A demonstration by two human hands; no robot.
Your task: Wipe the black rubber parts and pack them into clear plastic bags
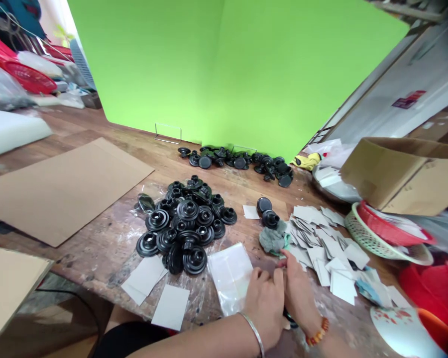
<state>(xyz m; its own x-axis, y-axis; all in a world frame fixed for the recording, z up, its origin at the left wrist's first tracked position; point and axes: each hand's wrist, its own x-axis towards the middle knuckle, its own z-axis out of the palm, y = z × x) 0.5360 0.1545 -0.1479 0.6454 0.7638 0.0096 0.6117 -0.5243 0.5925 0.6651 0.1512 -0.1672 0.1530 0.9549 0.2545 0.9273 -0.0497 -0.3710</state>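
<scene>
My left hand, with a silver bangle at the wrist, lies curled at the table's near edge, its fingers on the corner of a clear plastic bag. My right hand, with a bead bracelet, presses against it. A small black part shows under the right hand; who grips it is unclear. A heap of black round parts sits just left of the bag. A grey-green rag and two black parts lie just beyond my fingers. White cards are scattered to the right.
More black parts lie by the green backdrop. A cardboard sheet covers the table's left. A cardboard box, stacked baskets and red tubs crowd the right. Loose white cards lie near the front edge.
</scene>
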